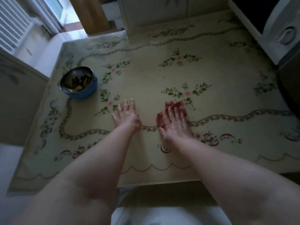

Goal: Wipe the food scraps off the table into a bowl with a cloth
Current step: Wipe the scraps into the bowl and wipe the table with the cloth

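A blue bowl (pixel 79 83) with a metal inside stands at the table's left side and holds dark food scraps. A dark red cloth (pixel 178 107) lies flat near the middle of the table (pixel 219 75). My right hand (pixel 174 122) presses flat on the cloth, fingers spread, covering most of it. My left hand (pixel 126 116) rests flat on the tablecloth to the left of the cloth, fingers apart, holding nothing. It lies to the lower right of the bowl, apart from it. I can make out no loose scraps on the table.
The table wears a cream floral tablecloth. A white chair (pixel 282 28) stands at the far right corner and a white cabinet (pixel 162 12) behind the table. A radiator (pixel 13 25) is at the far left. The table's front edge runs just below my forearms.
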Motion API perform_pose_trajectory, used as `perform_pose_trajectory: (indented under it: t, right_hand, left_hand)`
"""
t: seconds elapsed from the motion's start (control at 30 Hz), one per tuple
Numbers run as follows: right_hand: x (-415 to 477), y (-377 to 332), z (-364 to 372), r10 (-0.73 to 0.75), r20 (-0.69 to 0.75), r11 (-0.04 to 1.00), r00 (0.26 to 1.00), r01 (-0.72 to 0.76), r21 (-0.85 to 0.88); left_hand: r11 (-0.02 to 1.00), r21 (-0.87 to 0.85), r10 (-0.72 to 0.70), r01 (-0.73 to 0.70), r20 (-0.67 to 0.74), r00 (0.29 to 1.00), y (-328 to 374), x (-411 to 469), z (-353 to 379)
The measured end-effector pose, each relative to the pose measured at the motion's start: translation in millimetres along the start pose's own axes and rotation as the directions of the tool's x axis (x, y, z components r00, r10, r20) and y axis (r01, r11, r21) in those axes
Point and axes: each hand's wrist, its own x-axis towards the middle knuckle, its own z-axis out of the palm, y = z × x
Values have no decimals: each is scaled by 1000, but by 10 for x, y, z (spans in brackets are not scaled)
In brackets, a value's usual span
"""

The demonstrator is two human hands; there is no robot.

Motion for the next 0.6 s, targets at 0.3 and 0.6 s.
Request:
perform_pose_trajectory:
  t: [0.3, 0.6]
  right_hand:
    - [966, -94, -311, -153, -57, 987, 987, 149, -62]
    - [1940, -470, -648, -145, -92, 989, 985, 146, 8]
  left_hand:
    - [1000, 25, -6, 9, -134, 991, 213, 596, -32]
    - [998, -32, -62, 58, -162, 985, 238, 921, -33]
